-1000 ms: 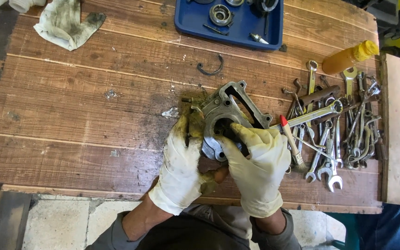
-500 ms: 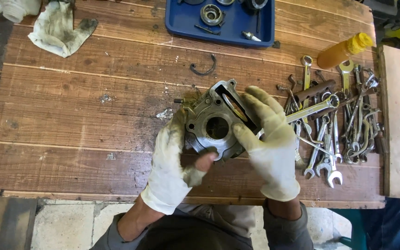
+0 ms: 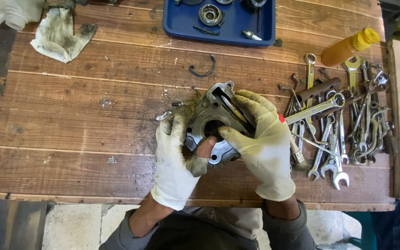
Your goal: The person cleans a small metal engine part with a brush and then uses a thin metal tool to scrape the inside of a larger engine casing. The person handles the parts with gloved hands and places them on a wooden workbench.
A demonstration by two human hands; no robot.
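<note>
A grey metal engine cylinder block (image 3: 209, 115), with a round bore and a flat flange, is held over the wooden workbench (image 3: 84, 125) by both gloved hands. My left hand (image 3: 178, 159) grips its left side in a dirty white glove, and a bare torn-through thumb shows at the bore's lower edge. My right hand (image 3: 262, 139) wraps the right side, fingers over the flange and thumb pointing into the bore.
A heap of spanners (image 3: 339, 120) lies to the right. A blue tray (image 3: 218, 21) with small parts stands at the back, an orange bottle (image 3: 348, 46) back right, a dirty rag (image 3: 63, 34) back left. A curved metal clip (image 3: 203, 69) lies behind the block.
The block has been turned and lifted in my hands, its bore now facing up. My right thumb has moved to the bore's edge.
</note>
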